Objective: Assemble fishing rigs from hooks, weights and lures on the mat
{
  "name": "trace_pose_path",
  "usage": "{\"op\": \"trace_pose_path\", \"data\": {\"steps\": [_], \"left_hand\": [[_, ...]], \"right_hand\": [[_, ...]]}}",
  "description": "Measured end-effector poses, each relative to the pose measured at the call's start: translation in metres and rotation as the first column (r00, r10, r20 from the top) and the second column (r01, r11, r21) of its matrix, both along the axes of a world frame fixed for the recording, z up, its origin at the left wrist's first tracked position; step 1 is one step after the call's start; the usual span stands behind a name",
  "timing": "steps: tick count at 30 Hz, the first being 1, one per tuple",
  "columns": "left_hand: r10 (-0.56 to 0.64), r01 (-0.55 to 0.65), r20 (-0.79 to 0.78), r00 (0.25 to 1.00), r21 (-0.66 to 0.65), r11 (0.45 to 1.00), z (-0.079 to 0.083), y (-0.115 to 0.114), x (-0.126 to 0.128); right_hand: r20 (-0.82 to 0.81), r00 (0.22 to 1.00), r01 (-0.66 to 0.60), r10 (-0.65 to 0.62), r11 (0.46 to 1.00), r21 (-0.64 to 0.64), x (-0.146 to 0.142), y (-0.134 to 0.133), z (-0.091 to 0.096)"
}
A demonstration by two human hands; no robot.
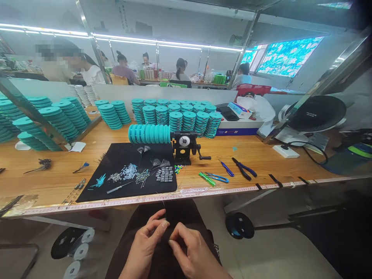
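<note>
Teal spools [149,134], black mat [122,157], wood-grained tabletop [270,164], line [164,206] seemingly grey

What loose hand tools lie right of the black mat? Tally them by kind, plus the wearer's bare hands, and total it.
Bare hands, left hand and right hand: 2
Black pliers with blue handles: 1
Blue snips: 1
Slim blue pen-shaped tool: 1
Slim green tool: 1
Total: 6
</note>
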State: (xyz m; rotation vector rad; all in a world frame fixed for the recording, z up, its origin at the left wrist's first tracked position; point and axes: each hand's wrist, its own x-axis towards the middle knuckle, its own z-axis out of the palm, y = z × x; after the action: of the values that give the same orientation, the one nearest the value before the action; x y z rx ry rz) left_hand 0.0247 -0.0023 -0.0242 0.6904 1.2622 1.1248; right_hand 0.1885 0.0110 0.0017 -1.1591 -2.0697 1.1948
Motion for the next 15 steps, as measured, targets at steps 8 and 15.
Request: {"op": "trace_pose_path", "data": {"steps": [8, 15], "left_hand": [[-0.074, 0.077, -0.07, 0.995, 0.041, 0.996, 0.001, 0.004, -0.006], [-0.244, 0.262, -0.201, 0.949, 0.071, 0.962, 0.002, 0.003, -0.009]], "right_hand": [[0.072, 0.997, -0.032, 0.027, 0.998, 0.058, 0.007, 0.006, 0.012], [-0.074, 0.995, 0.063, -0.064, 0.998, -0.011, 0.009, 0.02, 0.008]]}}
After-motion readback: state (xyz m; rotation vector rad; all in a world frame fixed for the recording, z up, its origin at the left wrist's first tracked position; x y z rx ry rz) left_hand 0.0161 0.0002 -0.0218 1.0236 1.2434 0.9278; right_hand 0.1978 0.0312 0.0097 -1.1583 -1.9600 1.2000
